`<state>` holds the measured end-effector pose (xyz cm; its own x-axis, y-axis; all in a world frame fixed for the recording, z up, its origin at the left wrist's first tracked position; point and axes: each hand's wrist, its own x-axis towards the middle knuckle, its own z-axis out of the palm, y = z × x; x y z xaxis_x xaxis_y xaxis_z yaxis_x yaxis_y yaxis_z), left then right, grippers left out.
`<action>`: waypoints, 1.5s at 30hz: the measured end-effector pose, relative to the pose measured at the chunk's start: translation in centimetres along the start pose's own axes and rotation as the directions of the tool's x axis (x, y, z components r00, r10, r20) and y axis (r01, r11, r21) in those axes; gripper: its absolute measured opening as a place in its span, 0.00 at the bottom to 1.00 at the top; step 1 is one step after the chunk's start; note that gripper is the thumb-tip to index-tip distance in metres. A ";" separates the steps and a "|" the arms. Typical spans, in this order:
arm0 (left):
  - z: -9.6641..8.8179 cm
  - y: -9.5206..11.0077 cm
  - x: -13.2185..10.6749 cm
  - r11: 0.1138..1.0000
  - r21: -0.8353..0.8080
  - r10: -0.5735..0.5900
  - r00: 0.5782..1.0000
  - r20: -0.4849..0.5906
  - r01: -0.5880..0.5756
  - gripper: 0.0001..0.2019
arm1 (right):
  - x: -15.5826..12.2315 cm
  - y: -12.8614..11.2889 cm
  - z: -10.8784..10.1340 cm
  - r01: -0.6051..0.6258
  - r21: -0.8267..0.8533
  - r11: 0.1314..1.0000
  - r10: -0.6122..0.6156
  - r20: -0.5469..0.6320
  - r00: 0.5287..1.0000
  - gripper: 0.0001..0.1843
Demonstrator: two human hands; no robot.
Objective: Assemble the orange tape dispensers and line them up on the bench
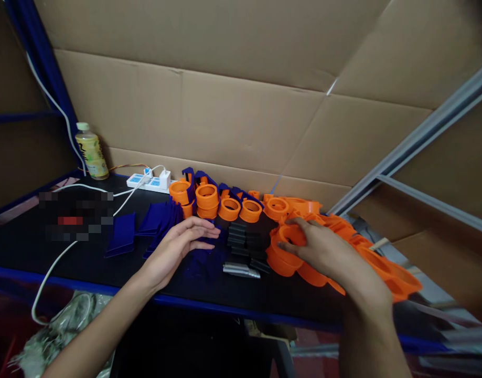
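My left hand (180, 243) lies open, fingers stretched out flat over dark blue flat plastic pieces (158, 219) on the black table (36, 252). My right hand (323, 249) rests on a pile of orange ring-shaped plastic parts (284, 261), its fingers curled over the rim of one orange ring. A row of orange rings fitted with blue pieces (207, 198) stands behind the hands. Between the hands lie a stack of small black parts (241, 237) and a grey metal piece (241, 270).
A white power strip (148, 181) with plugged chargers and white cables (55, 260) sits at the back left, beside a yellow drink bottle (91, 151). Cardboard walls (233, 105) close the back. A metal rail (414, 142) slants at the right. The table's blue front edge (87, 287) is close.
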<state>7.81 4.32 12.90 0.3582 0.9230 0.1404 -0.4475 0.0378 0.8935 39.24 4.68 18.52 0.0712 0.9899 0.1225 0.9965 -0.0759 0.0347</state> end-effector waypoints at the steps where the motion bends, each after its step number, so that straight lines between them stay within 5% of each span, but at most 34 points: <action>1: 0.0 -0.1 0.0 1.000 0.003 -0.008 1.000 0.012 0.008 0.10 | -0.4 -0.3 -0.4 0.012 0.013 1.000 -0.011 -0.045 0.999 0.26; 6: 0.4 -0.8 0.0 0.998 -0.038 -0.039 0.999 0.032 0.040 0.18 | -3.8 -4.3 -2.5 0.211 0.282 0.936 -0.134 -0.269 0.954 0.28; 10: 1.3 -1.1 -0.1 0.983 -0.183 -0.025 0.999 0.039 0.031 0.22 | -6.7 -8.7 -2.7 0.400 0.630 0.665 -0.410 -0.139 0.901 0.33; 15: 0.8 -0.6 0.2 0.980 -0.198 0.005 0.990 -0.141 -0.034 0.23 | -6.8 -10.2 -0.7 0.311 0.837 0.451 -0.491 -0.059 0.869 0.37; 17: 0.3 -0.3 0.4 0.988 -0.151 -0.007 0.988 -0.156 -0.016 0.24 | -6.0 -9.3 0.6 0.272 0.835 0.478 -0.445 -0.036 0.895 0.27; 20: -0.1 0.2 0.4 0.993 -0.121 -0.007 0.988 -0.157 -0.012 0.23 | -4.8 -7.8 2.8 0.286 0.665 0.690 -0.377 -0.007 0.926 0.12; 24: 0.0 0.3 0.3 0.993 -0.119 -0.004 0.987 -0.158 -0.015 0.20 | -4.4 -7.0 5.8 0.305 0.412 0.859 -0.337 0.007 0.941 0.14; 34: 0.4 0.2 0.1 0.993 -0.112 -0.055 0.994 -0.094 0.045 0.20 | -4.7 -7.9 6.7 0.311 0.276 0.910 -0.324 0.004 0.946 0.19; 45: 0.5 0.5 -0.2 0.992 -0.117 -0.055 0.997 -0.060 0.048 0.18 | -4.7 -7.0 6.6 0.325 0.392 0.860 -0.375 0.054 0.926 0.16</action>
<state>7.91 3.95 13.48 0.3322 0.9410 0.0651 -0.5227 0.1262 0.8432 32.19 1.33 11.18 -0.3050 0.9512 0.0465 0.8976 0.3035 -0.3196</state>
